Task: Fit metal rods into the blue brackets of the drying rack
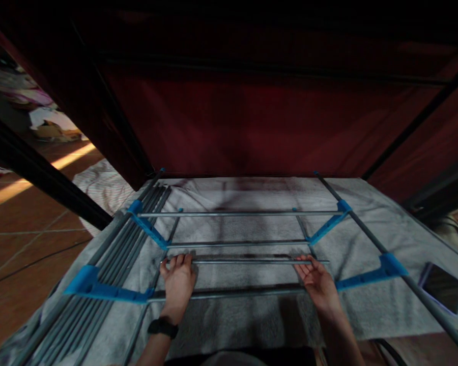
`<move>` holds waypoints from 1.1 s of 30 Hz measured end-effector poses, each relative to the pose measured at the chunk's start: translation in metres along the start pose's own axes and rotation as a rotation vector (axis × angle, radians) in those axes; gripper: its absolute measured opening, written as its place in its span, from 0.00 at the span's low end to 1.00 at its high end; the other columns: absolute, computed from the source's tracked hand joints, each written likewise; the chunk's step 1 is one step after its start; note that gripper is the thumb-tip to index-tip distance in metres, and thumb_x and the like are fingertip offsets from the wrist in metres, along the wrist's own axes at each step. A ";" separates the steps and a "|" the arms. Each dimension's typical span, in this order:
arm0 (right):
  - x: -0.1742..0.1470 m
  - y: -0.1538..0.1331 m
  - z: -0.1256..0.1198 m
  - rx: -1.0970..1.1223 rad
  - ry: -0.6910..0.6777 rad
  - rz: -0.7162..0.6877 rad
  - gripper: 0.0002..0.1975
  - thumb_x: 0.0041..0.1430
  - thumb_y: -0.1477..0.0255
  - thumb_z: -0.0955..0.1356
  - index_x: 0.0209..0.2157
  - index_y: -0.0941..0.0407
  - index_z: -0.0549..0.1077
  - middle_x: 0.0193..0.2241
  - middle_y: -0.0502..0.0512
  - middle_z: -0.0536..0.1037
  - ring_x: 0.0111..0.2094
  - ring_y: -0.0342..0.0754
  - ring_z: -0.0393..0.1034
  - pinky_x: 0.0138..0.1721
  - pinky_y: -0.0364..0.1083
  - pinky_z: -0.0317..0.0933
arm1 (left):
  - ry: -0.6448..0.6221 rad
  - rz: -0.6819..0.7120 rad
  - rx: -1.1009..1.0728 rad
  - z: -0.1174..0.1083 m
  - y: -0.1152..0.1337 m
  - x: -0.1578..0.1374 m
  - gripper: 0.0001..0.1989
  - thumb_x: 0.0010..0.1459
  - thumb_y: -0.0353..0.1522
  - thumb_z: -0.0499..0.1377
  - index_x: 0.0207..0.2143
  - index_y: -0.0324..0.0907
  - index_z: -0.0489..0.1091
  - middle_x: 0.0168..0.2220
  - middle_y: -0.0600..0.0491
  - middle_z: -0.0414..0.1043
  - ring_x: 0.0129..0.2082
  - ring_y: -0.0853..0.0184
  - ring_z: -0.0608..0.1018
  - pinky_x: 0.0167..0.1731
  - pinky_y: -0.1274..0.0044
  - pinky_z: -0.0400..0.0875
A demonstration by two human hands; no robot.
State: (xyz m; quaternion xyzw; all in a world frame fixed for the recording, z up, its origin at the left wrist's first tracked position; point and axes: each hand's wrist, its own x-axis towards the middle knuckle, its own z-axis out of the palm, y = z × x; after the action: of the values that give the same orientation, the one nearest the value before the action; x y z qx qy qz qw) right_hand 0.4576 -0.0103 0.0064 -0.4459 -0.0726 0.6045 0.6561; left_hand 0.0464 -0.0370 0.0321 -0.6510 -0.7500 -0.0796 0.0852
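A thin grey metal rod runs crosswise between my two hands. My left hand, with a dark band on its wrist, has its fingers curled over the rod near its left end. Near the other end, my right hand pinches the rod, and a short tip sticks out past the fingers. Around the hands lies a frame of grey tubes joined by blue plastic brackets. Another blue bracket sits beside my right hand. Two crossbars of the frame lie beyond the rod, and one lies nearer to me.
Several loose grey tubes lie side by side at the left. Everything rests on a pale cloth. A phone-like dark tablet lies at the right. A dark red wooden panel stands behind, and a dark post slants at the left.
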 end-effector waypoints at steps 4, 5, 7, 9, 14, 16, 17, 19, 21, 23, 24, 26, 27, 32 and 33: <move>-0.001 0.002 -0.001 -0.016 0.019 -0.006 0.03 0.52 0.72 0.71 0.32 0.53 0.75 0.35 0.51 0.80 0.41 0.45 0.76 0.48 0.46 0.71 | 0.009 0.027 0.026 -0.005 -0.001 -0.003 0.18 0.54 0.25 0.51 0.46 0.42 0.72 0.43 0.46 0.74 0.50 0.55 0.70 0.60 0.58 0.50; 0.000 0.002 -0.001 -0.021 0.025 -0.007 0.03 0.52 0.72 0.71 0.31 0.53 0.75 0.35 0.51 0.80 0.40 0.45 0.76 0.47 0.46 0.71 | 0.009 0.033 0.024 -0.007 -0.001 -0.004 0.18 0.54 0.25 0.51 0.46 0.42 0.72 0.43 0.46 0.74 0.50 0.55 0.70 0.60 0.59 0.51; 0.001 0.003 -0.001 -0.023 0.027 -0.007 0.02 0.53 0.73 0.70 0.31 0.53 0.75 0.35 0.51 0.79 0.40 0.45 0.76 0.46 0.45 0.71 | 0.003 0.048 0.005 -0.009 -0.003 -0.004 0.19 0.53 0.24 0.51 0.46 0.42 0.72 0.43 0.46 0.73 0.49 0.55 0.70 0.60 0.61 0.52; 0.003 0.004 -0.001 -0.013 0.023 -0.007 0.02 0.53 0.73 0.70 0.31 0.53 0.75 0.33 0.50 0.79 0.39 0.45 0.76 0.45 0.45 0.72 | -0.012 0.057 -0.022 -0.010 -0.006 -0.005 0.19 0.54 0.24 0.51 0.46 0.41 0.72 0.42 0.46 0.73 0.47 0.55 0.71 0.59 0.63 0.55; 0.005 0.004 0.000 0.028 0.028 0.019 0.02 0.52 0.75 0.70 0.29 0.54 0.74 0.29 0.49 0.78 0.35 0.45 0.76 0.43 0.46 0.72 | -0.027 0.077 -0.104 -0.008 -0.012 -0.009 0.18 0.57 0.25 0.50 0.47 0.39 0.72 0.41 0.44 0.74 0.45 0.54 0.71 0.53 0.63 0.60; 0.006 0.003 -0.001 0.039 0.043 0.032 0.03 0.52 0.76 0.70 0.29 0.54 0.73 0.28 0.49 0.78 0.34 0.44 0.76 0.42 0.45 0.72 | -0.027 0.081 -0.143 -0.007 -0.013 -0.011 0.17 0.57 0.26 0.50 0.45 0.39 0.72 0.41 0.45 0.75 0.45 0.54 0.72 0.51 0.63 0.61; 0.007 0.003 -0.001 0.042 0.051 0.036 0.03 0.52 0.76 0.70 0.28 0.54 0.73 0.28 0.49 0.78 0.34 0.44 0.76 0.42 0.44 0.72 | -0.033 0.081 -0.157 -0.007 -0.013 -0.011 0.16 0.57 0.26 0.50 0.45 0.40 0.72 0.41 0.45 0.75 0.45 0.54 0.72 0.50 0.64 0.61; 0.008 0.003 -0.003 0.045 0.064 0.037 0.03 0.52 0.76 0.70 0.28 0.54 0.72 0.28 0.49 0.77 0.33 0.43 0.76 0.41 0.44 0.72 | -0.054 0.078 -0.172 -0.007 -0.013 -0.011 0.15 0.56 0.26 0.51 0.43 0.41 0.72 0.41 0.46 0.76 0.45 0.54 0.73 0.49 0.64 0.62; 0.009 0.003 -0.004 0.045 0.059 0.034 0.03 0.52 0.76 0.70 0.28 0.54 0.72 0.27 0.48 0.77 0.32 0.43 0.75 0.40 0.44 0.73 | -0.078 0.075 -0.176 -0.008 -0.012 -0.011 0.15 0.56 0.26 0.51 0.43 0.41 0.72 0.41 0.46 0.77 0.45 0.54 0.73 0.48 0.65 0.62; 0.010 0.002 -0.005 0.052 0.051 0.034 0.03 0.52 0.76 0.70 0.28 0.54 0.72 0.27 0.48 0.77 0.31 0.43 0.75 0.40 0.44 0.73 | -0.095 0.080 -0.185 -0.008 -0.012 -0.010 0.15 0.57 0.26 0.52 0.44 0.42 0.72 0.41 0.47 0.77 0.45 0.55 0.74 0.48 0.65 0.62; 0.011 0.002 -0.006 0.060 0.051 0.038 0.03 0.52 0.76 0.70 0.28 0.54 0.72 0.27 0.48 0.77 0.31 0.42 0.75 0.40 0.44 0.73 | -0.102 0.087 -0.193 -0.008 -0.012 -0.010 0.15 0.57 0.26 0.52 0.44 0.41 0.72 0.41 0.47 0.78 0.45 0.55 0.75 0.48 0.65 0.62; 0.012 0.002 -0.006 0.085 0.060 0.052 0.03 0.51 0.77 0.70 0.29 0.55 0.72 0.27 0.48 0.77 0.31 0.42 0.75 0.40 0.43 0.73 | -0.112 0.104 -0.215 -0.009 -0.012 -0.009 0.16 0.57 0.25 0.51 0.45 0.41 0.72 0.42 0.47 0.78 0.45 0.56 0.75 0.48 0.66 0.62; 0.012 0.002 -0.006 0.099 0.066 0.058 0.03 0.51 0.77 0.70 0.29 0.55 0.72 0.27 0.49 0.78 0.31 0.42 0.75 0.40 0.43 0.73 | -0.116 0.116 -0.227 -0.009 -0.012 -0.009 0.16 0.57 0.25 0.51 0.45 0.42 0.72 0.43 0.48 0.78 0.45 0.57 0.75 0.47 0.66 0.63; 0.014 0.002 -0.007 0.119 0.083 0.059 0.04 0.52 0.78 0.69 0.30 0.56 0.72 0.27 0.48 0.77 0.31 0.42 0.75 0.39 0.43 0.73 | -0.113 0.163 -0.266 -0.007 -0.015 -0.008 0.12 0.55 0.25 0.53 0.39 0.44 0.72 0.40 0.50 0.78 0.43 0.58 0.76 0.46 0.67 0.64; 0.014 0.003 -0.007 0.115 0.078 0.062 0.04 0.52 0.78 0.70 0.30 0.56 0.72 0.27 0.48 0.77 0.31 0.42 0.75 0.39 0.43 0.73 | -0.107 0.173 -0.271 -0.005 -0.016 -0.008 0.11 0.56 0.25 0.53 0.38 0.44 0.72 0.39 0.50 0.78 0.42 0.58 0.76 0.46 0.67 0.64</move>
State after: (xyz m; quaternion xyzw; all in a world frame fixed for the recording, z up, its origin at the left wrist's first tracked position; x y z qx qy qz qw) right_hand 0.4640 -0.0020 -0.0059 -0.4328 0.0016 0.6100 0.6637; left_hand 0.0322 -0.0479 0.0353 -0.7219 -0.6772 -0.1377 -0.0370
